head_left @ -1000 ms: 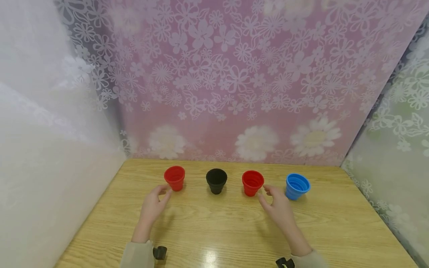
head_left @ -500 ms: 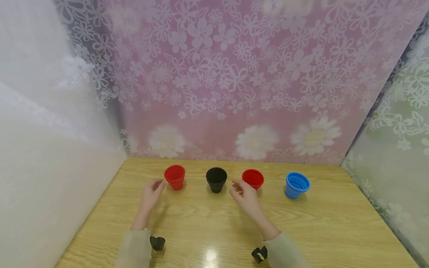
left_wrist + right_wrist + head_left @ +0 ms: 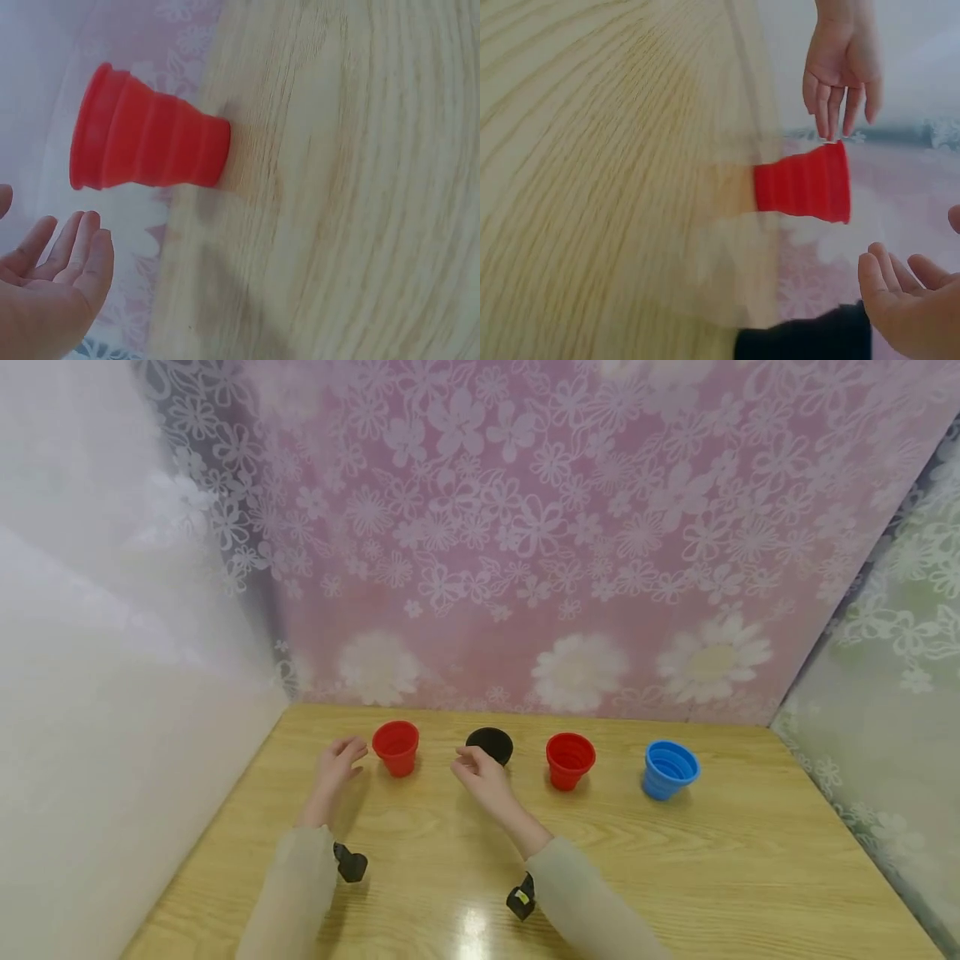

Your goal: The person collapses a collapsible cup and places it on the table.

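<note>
My left hand (image 3: 337, 768) hovers just left of a red collapsible cup (image 3: 397, 750), holding nothing, its fingers loosely extended. The left wrist view shows that cup (image 3: 150, 135) upright with the fingertips (image 3: 90, 225) apart from its rim. My right hand (image 3: 483, 777) is in front of a black cup (image 3: 491, 743) and covers its lower part from the head camera. Nothing is between the right fingers. In the right wrist view, the right hand (image 3: 911, 300) has the black cup (image 3: 810, 339) beside it, and the left red cup (image 3: 802, 184) stands beyond.
A second red cup (image 3: 570, 762) and a blue cup (image 3: 670, 770) stand upright to the right in the same row on the wooden table (image 3: 420, 877). Behind is a pink floral backdrop (image 3: 487, 568), with pale walls at both sides.
My right hand has moved left, from between the blue cup and the second red cup, past that red cup, to the black cup. The left hand has shifted slightly away from its red cup.
</note>
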`<state>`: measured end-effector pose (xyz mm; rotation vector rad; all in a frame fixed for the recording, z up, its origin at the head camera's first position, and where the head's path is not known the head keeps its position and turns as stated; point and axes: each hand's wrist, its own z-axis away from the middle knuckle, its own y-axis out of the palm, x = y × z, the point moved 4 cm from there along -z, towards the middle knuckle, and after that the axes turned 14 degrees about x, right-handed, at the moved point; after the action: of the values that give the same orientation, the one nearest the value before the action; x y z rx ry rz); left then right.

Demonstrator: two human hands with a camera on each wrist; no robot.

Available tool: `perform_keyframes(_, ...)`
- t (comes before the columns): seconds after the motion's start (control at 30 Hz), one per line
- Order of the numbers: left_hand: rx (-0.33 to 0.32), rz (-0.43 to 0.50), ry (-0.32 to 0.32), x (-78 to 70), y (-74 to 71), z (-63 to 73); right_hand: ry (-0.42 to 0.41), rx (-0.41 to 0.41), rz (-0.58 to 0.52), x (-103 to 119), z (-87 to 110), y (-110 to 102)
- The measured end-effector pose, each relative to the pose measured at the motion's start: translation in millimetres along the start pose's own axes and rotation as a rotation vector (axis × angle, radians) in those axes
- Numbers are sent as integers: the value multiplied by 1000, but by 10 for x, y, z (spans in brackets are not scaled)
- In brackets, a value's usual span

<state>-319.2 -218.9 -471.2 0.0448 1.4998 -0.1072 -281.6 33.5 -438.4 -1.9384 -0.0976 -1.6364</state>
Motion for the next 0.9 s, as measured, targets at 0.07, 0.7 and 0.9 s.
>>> perform_keyframes(0.07,2,16,-4,-10,-34,-45,26,7,-33,-42,-107,44)
perform_keyframes(0.7,91,108,-19,74,17,-194,105,21,-129,-266,-745,324)
perform_keyframes(0.9,128,132,-25,139,9,-174,111,71,-104,-256,-784,405)
